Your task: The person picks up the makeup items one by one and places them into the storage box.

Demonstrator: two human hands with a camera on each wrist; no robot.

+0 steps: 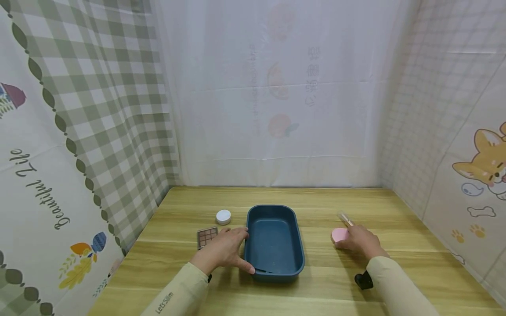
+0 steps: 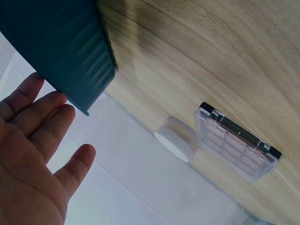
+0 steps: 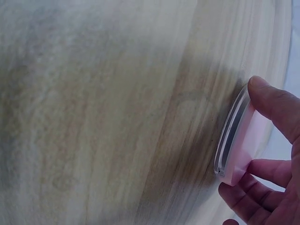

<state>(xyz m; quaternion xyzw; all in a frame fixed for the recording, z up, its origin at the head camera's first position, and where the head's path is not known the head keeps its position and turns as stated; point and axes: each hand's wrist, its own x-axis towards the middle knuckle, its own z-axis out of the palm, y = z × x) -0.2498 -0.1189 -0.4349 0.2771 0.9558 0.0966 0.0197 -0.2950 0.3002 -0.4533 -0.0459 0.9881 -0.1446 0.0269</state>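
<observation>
A dark blue tray point(image 1: 275, 245) with raised walls stands mid-table. My left hand point(image 1: 225, 251) is at its left side, the fairly straight fingers touching the rim and the thumb by the near left corner. Inside the tray, a thin dark stick point(image 1: 262, 270) lies along the near end. On the right, my right hand point(image 1: 360, 241) pinches a round pink compact point(image 3: 248, 136) by its edge between thumb and fingers. The compact is tilted, with a clear and dark band along its edge. Just beyond that hand lies a slim brush-like item point(image 1: 346, 219), partly hidden.
Left of the tray are a clear-lidded eyeshadow palette point(image 1: 207, 237) and a small round white jar point(image 1: 223, 217). The wooden table point(image 1: 316, 289) is bounded by hanging cloths at the back point(image 1: 237, 131) and on both sides.
</observation>
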